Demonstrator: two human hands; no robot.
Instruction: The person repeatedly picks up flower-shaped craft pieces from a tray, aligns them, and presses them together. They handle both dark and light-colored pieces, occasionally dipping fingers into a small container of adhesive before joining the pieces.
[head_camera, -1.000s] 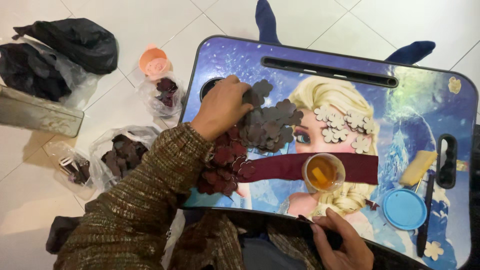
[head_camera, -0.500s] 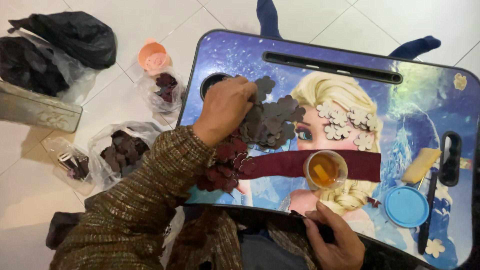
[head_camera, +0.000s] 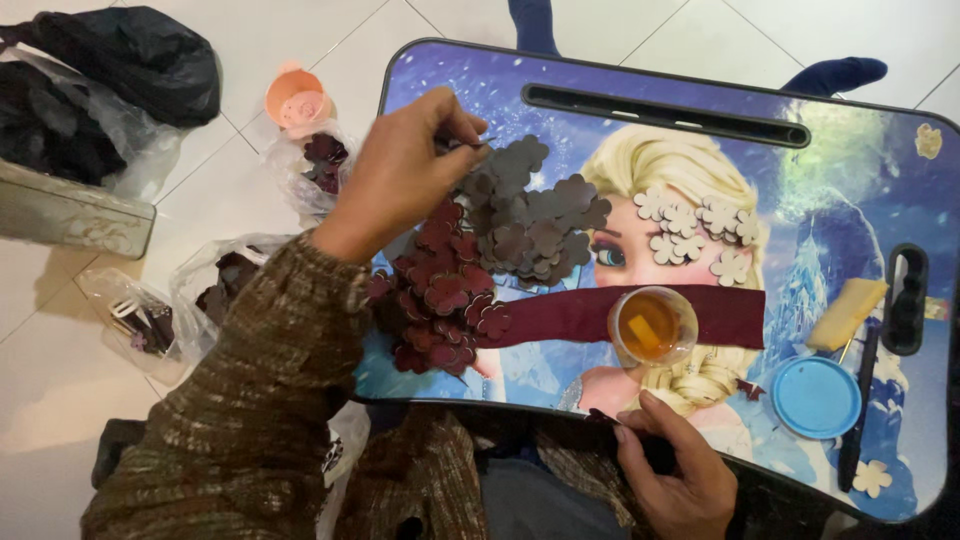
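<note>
Grey flower cutout (head_camera: 478, 143) pinched by left hand (head_camera: 405, 175) fingers, right hand (head_camera: 672, 468) fingers curled at tray edge (head_camera: 520, 412)

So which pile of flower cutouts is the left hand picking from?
The grey pile; the left hand pinches at its upper edge. The dark red pile lies below it, the pale one farther right.

— Where is the small cup (head_camera: 652, 325) sitting?
— On the fabric strip (head_camera: 620, 312) lying across the lap tray (head_camera: 850, 150), right of the flower cutouts (head_camera: 490, 240).
— And the round lid (head_camera: 816, 397)?
— Lying right of the cup.
</note>
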